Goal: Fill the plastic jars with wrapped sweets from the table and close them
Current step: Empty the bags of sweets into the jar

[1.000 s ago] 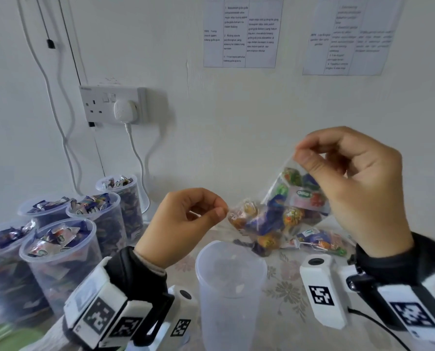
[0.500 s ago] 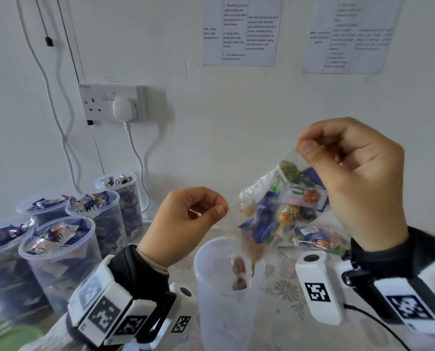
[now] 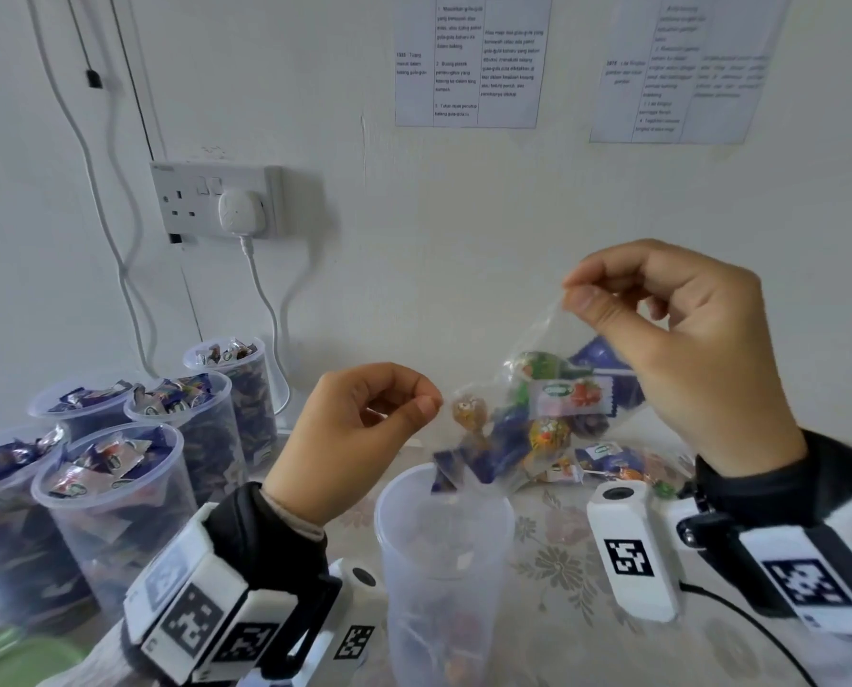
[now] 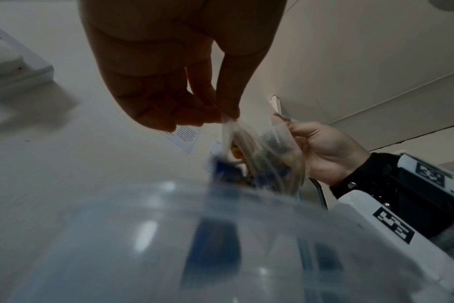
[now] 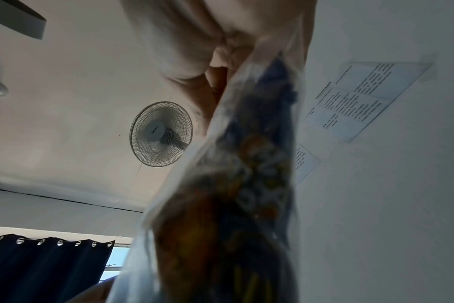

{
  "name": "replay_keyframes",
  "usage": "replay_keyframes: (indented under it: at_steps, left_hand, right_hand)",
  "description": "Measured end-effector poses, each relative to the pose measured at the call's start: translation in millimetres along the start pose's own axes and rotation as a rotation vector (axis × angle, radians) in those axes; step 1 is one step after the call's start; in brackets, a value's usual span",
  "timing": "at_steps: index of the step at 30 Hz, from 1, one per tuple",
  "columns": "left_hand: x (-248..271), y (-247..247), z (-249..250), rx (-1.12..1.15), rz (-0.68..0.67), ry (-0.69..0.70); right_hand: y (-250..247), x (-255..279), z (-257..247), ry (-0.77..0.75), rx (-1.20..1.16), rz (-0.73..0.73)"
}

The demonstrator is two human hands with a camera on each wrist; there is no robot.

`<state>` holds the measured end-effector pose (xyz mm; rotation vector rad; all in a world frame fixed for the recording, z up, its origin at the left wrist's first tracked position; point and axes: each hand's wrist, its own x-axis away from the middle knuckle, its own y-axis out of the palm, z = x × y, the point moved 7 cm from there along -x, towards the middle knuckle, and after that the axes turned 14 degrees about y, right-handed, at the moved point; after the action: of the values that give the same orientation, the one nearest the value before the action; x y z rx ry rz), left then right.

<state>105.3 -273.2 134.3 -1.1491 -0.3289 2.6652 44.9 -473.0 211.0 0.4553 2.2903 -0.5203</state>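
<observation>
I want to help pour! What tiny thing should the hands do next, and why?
Probably lift the right hand a bit higher. The clear bag already tilts over the open jar, the left hand pinching its low corner, yet most sweets sit inside.

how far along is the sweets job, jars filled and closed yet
Done: five jars at left stand full of sweets, though none shows a lid. In hand: the left hand and right hand pinch a clear bag tipped over the open jar, sweets spilling in. Left: emptying this bag, the packet on the table, and closing every jar.
</observation>
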Motion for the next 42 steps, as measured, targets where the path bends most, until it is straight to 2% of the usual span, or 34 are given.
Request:
replay_keyframes:
  at_steps: [4, 8, 11, 15, 18, 21, 24, 27, 30, 34, 39, 42]
  left_hand:
    - [-1, -2, -1, 0.022, 0.032, -0.007]
    - [0, -5, -3, 0.02, 0.046, -0.006]
    - [2, -6, -3, 0.039, 0.053, -0.01]
    - [3, -6, -3, 0.044, 0.057, -0.01]
    - [4, -8, -6, 0.052, 0.077, -0.016]
    - [4, -8, -7, 0.038, 0.077, -0.015]
    - [4, -9, -6, 0.031, 0.086, -0.001]
    - [4, -12, -6, 0.028, 0.102, 0.019]
    - [4, -13, -6, 0.059, 0.116, 0.009]
    - [4, -10, -7, 0.006, 0.07, 0.047]
    - [5, -6, -5, -0.043, 0.021, 0.083]
    - [5, -8, -2, -0.042, 0.058, 0.099]
  right_hand:
    - [-6, -2, -3, -0.028, 0.003, 0.064]
    - [2, -4, -2, -0.016, 0.045, -0.044]
    - [-4, -4, -4, -0.041, 0.023, 0.041]
    - [5, -6, -5, -0.038, 0.041, -0.046]
    - [2, -6, -9, -0.065, 0.014, 0.01]
    - [9, -6, -9, -0.043, 0.039, -0.075]
    - [4, -7, -10, -0.056, 0.007, 0.001]
    - [7, -9, -7, -0.024, 0.014, -0.062]
    - [1, -10, -8, -0.047, -0.022, -0.003]
    - [7, -9, -8, -0.028, 0.011, -0.07]
    - [5, -8, -8, -0.051, -0.001, -0.019]
    - [5, -7, -9, -0.062, 0.013, 0.0]
